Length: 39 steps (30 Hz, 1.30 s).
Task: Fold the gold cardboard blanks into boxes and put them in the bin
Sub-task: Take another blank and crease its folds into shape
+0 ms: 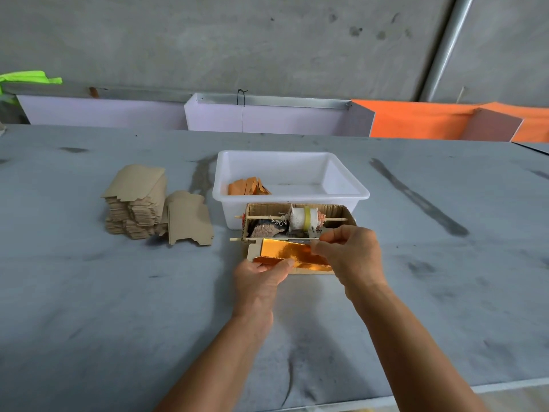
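You are holding a gold box (292, 254) crosswise in front of you, its long axis running left to right, just above the counter (89, 292) and directly ahead of both forearms. Your left hand (261, 276) is gripping the near-left end, thumb curled over the top edge and fingers tucked beneath; your right hand (347, 254) is pinching the far-right end, fingertips closing on what appears to be an end flap, though the flap itself is mostly hidden by the fingers. The hands are lying apart, one at each end of the box. The bin (292, 176) is sitting straight beyond the box, farther from you, with a cardboard tray (297, 221) holding a wrapped spool on a stick lying between box and bin and touching the bin's near wall. Folded orange-gold pieces (248, 185) are already resting in the bin's left corner. The stack of unfolded blanks (139, 200), brown side up, is lying to the left of the bin, nearer your left hand. Judging from this layout, the box is looking nearly formed; the transfer will be calling for a forward reach over the tray, and either hand is standing about equally close, the right slightly farther forward.
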Tool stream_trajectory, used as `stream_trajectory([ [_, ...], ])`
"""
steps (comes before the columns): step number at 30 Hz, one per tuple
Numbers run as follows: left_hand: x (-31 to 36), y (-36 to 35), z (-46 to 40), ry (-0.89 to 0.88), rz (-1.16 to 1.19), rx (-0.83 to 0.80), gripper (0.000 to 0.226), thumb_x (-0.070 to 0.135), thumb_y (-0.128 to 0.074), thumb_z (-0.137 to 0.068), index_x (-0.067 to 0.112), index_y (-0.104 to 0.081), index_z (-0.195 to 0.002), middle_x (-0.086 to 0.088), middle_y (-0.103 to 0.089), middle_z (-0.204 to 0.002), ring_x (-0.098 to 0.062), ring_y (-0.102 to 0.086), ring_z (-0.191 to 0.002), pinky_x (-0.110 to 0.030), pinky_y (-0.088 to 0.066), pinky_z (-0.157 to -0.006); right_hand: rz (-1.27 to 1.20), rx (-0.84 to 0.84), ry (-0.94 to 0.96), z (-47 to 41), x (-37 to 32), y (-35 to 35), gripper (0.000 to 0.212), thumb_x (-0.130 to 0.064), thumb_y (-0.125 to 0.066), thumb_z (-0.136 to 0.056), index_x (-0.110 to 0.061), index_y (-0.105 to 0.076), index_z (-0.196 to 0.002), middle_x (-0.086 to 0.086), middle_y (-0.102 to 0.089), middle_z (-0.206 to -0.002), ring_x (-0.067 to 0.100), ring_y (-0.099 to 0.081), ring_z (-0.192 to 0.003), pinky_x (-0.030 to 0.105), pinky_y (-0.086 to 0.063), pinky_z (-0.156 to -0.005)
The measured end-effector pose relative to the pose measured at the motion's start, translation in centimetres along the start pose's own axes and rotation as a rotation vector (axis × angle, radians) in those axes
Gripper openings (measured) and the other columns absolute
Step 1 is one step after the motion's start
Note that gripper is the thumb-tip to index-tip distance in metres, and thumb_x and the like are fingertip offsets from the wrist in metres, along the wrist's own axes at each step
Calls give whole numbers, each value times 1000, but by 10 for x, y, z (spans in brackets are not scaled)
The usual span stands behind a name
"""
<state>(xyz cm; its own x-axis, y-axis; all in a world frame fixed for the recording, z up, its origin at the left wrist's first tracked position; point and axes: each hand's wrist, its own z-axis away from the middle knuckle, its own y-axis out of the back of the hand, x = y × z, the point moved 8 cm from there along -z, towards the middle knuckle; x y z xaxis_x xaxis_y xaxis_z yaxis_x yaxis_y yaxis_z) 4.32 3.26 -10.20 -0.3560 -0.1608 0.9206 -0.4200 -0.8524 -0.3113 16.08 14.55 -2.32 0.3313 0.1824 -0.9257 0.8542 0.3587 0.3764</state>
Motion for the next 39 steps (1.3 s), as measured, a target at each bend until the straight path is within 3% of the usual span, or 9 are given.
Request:
stream_trajectory([
  [10, 0, 2, -1, -24, -4, -8, 23, -1, -80, -68, 13, -65, -79, 7, -72, -63, -6, -69, -59, -12, -47, -46, -16, -2, 9, 6, 2, 0, 21, -13, -77, -77, -19, -62, -64, -1, -64, -68, 11, -59, -61, 19, -40, -49],
  [17, 2, 1, -1, -30, -7, -13, 22, -2, -80, -68, 9, -62, -76, 6, -69, -56, -6, -67, -53, -13, -48, -45, -13, 3, 21, 6, 5, 0, 20, -13, -76, -77, -20, -62, -66, 0, -66, -69, 11, -62, -64, 17, -43, -51],
  [26, 5, 0, 0, -48, -26, -23, 20, -3, -79, -68, 9, -63, -68, 3, -68, -56, -11, -66, -56, -22, -52, -58, -25, -25, 31, 7, 6, 0, 20, -8, -75, -77, -19, -64, -66, 2, -67, -71, 10, -61, -65, 15, -41, -52],
  [32, 1, 1, -1, -20, -31, -11, 18, -2, -80, -68, 6, -64, -72, 2, -69, -57, -9, -67, -54, -18, -50, -51, -14, -24, 38, 9, 6, 0, 19, -8, -74, -79, -20, -64, -69, 0, -67, -71, 7, -63, -64, 12, -41, -50],
  [39, -1, 2, -3, -5, -25, -5, 20, 0, -80, -67, 4, -66, -81, 0, -71, -64, -11, -69, -62, -23, -53, -60, 23, 0, 58, 11, 7, 1, 19, -7, -74, -77, -21, -66, -67, -2, -68, -70, 11, -66, -68, 23, -53, -59],
])
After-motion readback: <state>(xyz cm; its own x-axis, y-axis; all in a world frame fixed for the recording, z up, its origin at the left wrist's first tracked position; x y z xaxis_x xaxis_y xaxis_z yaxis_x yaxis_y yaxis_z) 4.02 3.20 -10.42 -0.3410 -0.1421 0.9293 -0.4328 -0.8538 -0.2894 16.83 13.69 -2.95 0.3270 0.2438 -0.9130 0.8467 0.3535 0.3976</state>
